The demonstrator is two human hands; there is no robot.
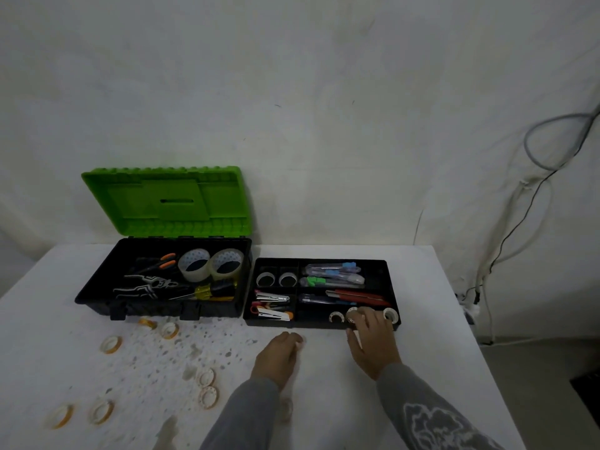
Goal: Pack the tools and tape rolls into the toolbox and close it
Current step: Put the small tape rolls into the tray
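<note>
The black toolbox (97,287) stands open at the back left with its green lid (168,199) upright. Inside lie two large clear tape rolls (209,264), pliers (149,285) and a yellow-handled screwdriver (204,292). The black organiser tray (393,287) sits to its right, holding cutters, staplers and small tape rolls. My right hand (370,339) reaches into the tray's front compartment and pinches a small tape roll (352,315). My left hand (279,355) rests on the table with its fingers curled under; what they hold is hidden. Several small orange-rimmed tape rolls (110,344) lie loose on the table.
The white table (438,368) has a speckled, stained patch at the front left. Its right edge drops to the floor. Cables (535,164) hang on the wall at the right. One small roll (285,409) lies partly under my left forearm.
</note>
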